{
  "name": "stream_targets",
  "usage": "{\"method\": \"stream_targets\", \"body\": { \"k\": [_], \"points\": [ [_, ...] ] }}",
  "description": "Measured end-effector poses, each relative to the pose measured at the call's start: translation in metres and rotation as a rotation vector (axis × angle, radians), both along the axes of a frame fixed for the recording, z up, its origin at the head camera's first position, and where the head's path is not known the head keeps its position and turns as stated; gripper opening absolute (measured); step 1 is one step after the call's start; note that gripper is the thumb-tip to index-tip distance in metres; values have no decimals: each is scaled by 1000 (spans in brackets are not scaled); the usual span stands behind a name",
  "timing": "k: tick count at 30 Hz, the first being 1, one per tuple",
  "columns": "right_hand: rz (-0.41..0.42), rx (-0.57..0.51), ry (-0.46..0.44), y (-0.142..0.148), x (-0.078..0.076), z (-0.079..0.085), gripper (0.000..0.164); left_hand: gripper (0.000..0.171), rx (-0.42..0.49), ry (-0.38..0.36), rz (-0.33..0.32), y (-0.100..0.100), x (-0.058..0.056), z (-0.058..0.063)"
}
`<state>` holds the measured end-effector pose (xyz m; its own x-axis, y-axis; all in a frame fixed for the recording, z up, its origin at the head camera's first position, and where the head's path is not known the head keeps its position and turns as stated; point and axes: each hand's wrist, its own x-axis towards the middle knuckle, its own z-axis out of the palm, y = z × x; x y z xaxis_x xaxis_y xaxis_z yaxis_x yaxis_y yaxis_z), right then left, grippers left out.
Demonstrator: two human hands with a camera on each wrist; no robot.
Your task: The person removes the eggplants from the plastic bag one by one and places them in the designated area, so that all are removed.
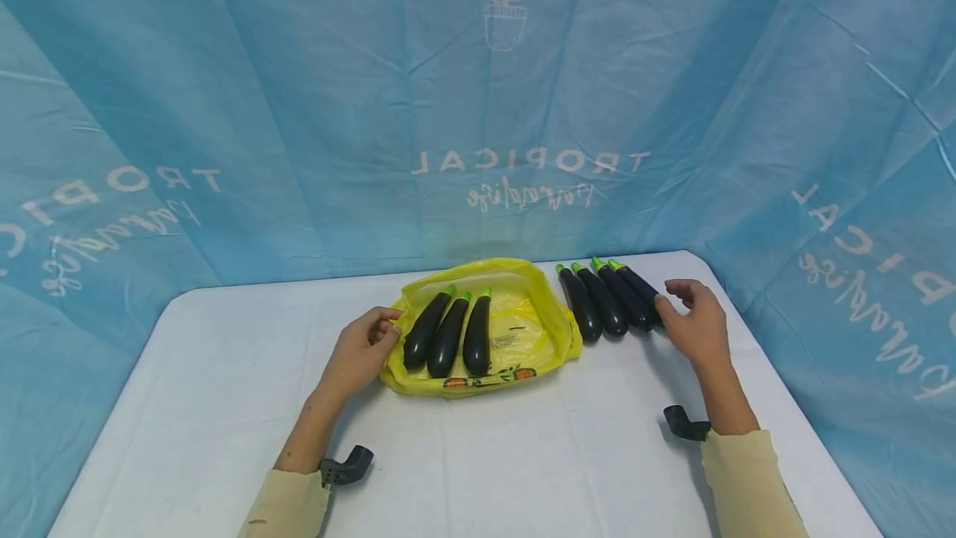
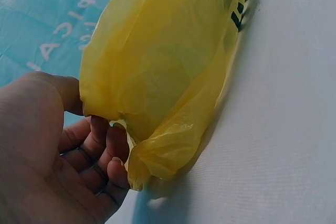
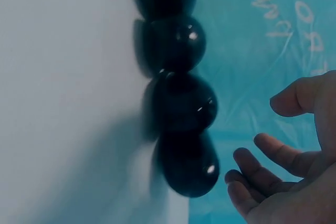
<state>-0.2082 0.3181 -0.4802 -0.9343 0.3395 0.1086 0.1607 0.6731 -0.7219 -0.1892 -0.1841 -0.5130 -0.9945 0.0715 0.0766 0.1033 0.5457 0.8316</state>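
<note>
A yellow plastic bag (image 1: 523,322) lies spread with its mouth facing up, and three eggplants (image 1: 448,343) rest side by side inside it. My left hand (image 1: 364,353) pinches the bag's left rim; in the left wrist view the thumb and curled fingers hold the yellow film (image 2: 157,77). To the right of the bag, several more eggplants (image 1: 608,305) lie in a row, green stems pointing away. Beside the rightmost one is my right hand (image 1: 695,322). The right wrist view shows its fingers spread apart, with a gap to the nearest eggplant (image 3: 188,163).
Everything lies on a table with a white cloth (image 1: 508,463). A blue printed curtain (image 1: 336,106) hangs behind the table and along both sides. Dark wrist-worn cameras (image 1: 347,466) stick out from both forearms.
</note>
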Motion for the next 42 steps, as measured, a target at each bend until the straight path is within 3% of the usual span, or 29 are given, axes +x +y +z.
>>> {"method": "stream_targets", "body": {
  "k": [13,29,42],
  "points": [
    [107,-3,106,-35,13,21,38,28,-17,30,14,-5,0,3],
    [367,-8,220,-85,29,30,29,29,-28,-5,61,-7,0,4],
    [513,-60,210,-130,36,28,28,29,-23,-12,62,-9,-1,6]
  ]
}}
